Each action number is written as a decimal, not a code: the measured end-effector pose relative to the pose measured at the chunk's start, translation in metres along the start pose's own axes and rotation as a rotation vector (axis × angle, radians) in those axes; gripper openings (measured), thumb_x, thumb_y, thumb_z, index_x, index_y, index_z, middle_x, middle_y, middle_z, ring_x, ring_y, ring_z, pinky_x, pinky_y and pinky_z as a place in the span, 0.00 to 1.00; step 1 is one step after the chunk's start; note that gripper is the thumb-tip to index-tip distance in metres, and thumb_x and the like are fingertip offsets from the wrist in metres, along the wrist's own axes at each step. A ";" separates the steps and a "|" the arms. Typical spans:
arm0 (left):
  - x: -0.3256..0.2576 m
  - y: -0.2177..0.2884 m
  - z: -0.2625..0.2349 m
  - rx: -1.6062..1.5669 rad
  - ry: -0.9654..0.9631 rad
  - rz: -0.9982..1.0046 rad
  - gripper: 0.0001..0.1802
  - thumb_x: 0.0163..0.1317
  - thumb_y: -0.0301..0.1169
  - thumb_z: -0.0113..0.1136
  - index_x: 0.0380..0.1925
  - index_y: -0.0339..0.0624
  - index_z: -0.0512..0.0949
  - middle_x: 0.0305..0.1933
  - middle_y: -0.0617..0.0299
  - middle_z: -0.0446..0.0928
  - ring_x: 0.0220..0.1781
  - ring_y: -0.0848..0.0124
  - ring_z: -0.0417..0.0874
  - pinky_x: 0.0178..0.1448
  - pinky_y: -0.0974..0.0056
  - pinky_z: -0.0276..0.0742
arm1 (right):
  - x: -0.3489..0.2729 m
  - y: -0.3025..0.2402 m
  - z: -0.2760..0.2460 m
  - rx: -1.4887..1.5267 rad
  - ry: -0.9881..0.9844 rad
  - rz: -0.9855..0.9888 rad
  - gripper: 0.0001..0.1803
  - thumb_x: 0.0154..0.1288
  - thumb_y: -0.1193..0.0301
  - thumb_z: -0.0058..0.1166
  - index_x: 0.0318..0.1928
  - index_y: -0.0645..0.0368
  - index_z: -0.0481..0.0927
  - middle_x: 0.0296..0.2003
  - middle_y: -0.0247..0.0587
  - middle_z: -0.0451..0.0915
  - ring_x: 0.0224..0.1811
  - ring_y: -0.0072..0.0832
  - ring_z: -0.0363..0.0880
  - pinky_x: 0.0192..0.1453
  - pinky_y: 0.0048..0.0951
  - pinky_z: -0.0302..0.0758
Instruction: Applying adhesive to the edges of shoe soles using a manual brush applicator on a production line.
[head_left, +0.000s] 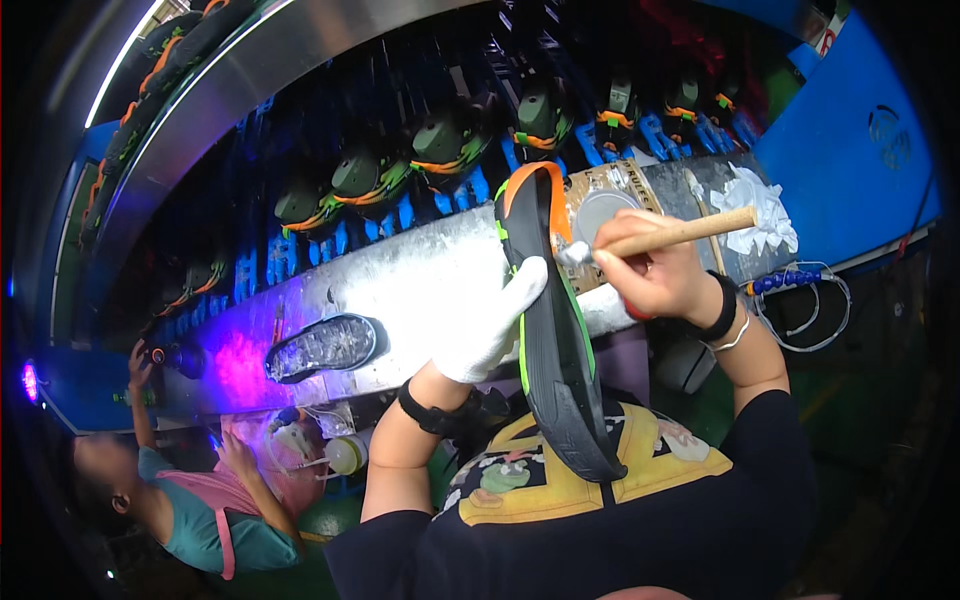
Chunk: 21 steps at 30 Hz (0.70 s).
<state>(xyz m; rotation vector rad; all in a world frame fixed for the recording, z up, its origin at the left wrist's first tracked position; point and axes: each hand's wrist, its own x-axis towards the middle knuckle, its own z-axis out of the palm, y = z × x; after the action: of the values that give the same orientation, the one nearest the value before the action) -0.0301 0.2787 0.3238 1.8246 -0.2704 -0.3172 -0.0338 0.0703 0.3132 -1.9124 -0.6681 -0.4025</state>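
Note:
A long black shoe sole (556, 350) with bright green edging and an orange end stands lengthwise in front of me, its near end over my apron. My left hand (492, 322), in a white glove, is closed on the sole's left side, with the thumb lying over its inner face. In my bare right hand (655, 268) is a brush (700, 230) with a thick wooden handle. Its whitish tip is at the right edge of the sole, just below the orange part. Whether the tip touches the sole, I cannot tell.
On the pale bench (440, 240) lie a dark shoe sole or tray (325, 348) and crumpled white cloth (755, 215). A round grey container (600, 208) sits behind my right hand. Several shoes (440, 140) hang along the machine. A co-worker (200, 500) is at left.

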 end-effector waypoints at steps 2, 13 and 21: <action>0.004 -0.005 0.000 -0.029 -0.040 0.017 0.20 0.64 0.42 0.51 0.45 0.37 0.76 0.37 0.61 0.80 0.36 0.78 0.77 0.40 0.69 0.72 | -0.001 -0.009 -0.002 0.055 -0.029 0.050 0.02 0.51 0.80 0.53 0.27 0.62 0.75 0.20 0.34 0.71 0.14 0.17 0.61 0.17 0.20 0.56; 0.024 -0.015 -0.008 -0.535 -0.137 -0.113 0.20 0.65 0.44 0.48 0.50 0.42 0.68 0.45 0.65 0.73 0.45 0.79 0.74 0.50 0.70 0.71 | -0.010 -0.036 -0.012 0.100 -0.248 0.038 0.03 0.51 0.80 0.53 0.29 0.63 0.74 0.22 0.34 0.71 0.18 0.19 0.68 0.20 0.19 0.63; 0.022 -0.011 -0.012 -0.579 -0.170 -0.063 0.22 0.64 0.43 0.50 0.52 0.41 0.66 0.46 0.64 0.73 0.45 0.77 0.76 0.50 0.69 0.72 | -0.007 -0.021 -0.017 0.272 -0.003 0.072 0.03 0.50 0.78 0.54 0.28 0.64 0.76 0.19 0.34 0.73 0.19 0.17 0.68 0.22 0.19 0.63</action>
<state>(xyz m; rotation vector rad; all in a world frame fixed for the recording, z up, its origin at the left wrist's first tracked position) -0.0048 0.2848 0.3148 1.2382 -0.2110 -0.5350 -0.0520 0.0598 0.3316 -1.6730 -0.6202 -0.2490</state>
